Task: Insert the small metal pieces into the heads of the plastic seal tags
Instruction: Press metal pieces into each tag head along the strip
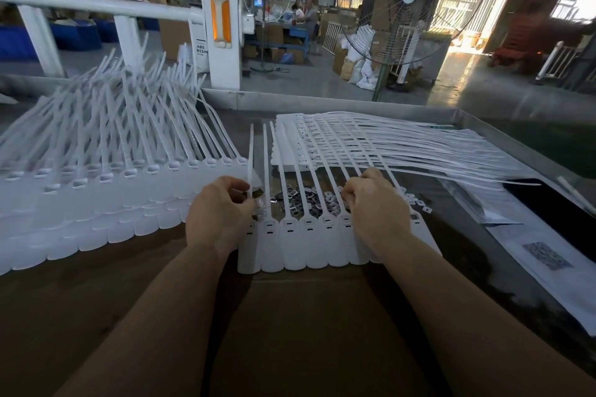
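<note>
Pinching the leftmost tag's strap (250, 167) with your left hand (219, 213), your right hand (371, 203) curls at the metal pieces (303, 200), mid-frame above the seal tags (306, 235). They look tiny, slippery: grip edges. Tags bend, light.

White plastic seal tags (306, 242) in flat row, tails pointing away, small metal pieces (303, 200) heaped behind heads

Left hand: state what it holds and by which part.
The left hand pinches the thin strap of the leftmost white plastic seal tag, just above its head; whether it also holds a metal piece cannot be told.
</note>
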A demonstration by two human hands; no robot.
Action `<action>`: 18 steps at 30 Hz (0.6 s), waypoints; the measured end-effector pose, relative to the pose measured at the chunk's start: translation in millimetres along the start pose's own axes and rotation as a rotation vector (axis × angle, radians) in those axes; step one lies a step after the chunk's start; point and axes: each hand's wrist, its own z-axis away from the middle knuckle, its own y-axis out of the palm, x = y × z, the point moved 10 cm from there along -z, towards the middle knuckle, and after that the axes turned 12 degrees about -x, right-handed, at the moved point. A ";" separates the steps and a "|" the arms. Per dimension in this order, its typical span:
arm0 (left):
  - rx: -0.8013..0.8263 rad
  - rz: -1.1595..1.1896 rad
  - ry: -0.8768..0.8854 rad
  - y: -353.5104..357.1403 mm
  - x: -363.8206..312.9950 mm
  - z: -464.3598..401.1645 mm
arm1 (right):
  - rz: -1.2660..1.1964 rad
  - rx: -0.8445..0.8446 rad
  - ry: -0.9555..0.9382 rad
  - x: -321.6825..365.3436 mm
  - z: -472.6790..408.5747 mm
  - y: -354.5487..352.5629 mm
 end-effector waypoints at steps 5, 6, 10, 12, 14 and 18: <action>-0.005 -0.003 0.012 -1.1 0.0 -0.3 | -0.139 -0.096 0.049 -8.6 -1.0 -14.1; -0.001 -0.003 0.014 -0.7 0.0 -0.3 | -0.156 -0.098 0.055 -10.2 -1.3 -16.5; 0.005 -0.009 0.016 -0.6 0.3 -1.1 | -0.206 -0.093 0.046 -12.3 -1.1 -26.0; 0.004 -0.006 0.016 -0.9 0.5 -1.4 | -0.218 -0.093 0.051 -16.6 0.4 -30.3; 0.003 -0.008 0.020 -1.2 0.4 -1.4 | -0.238 -0.111 0.050 -22.2 2.2 -35.4; -0.003 -0.011 0.022 -0.8 -0.9 -1.3 | -0.290 -0.162 0.054 -35.5 6.2 -44.4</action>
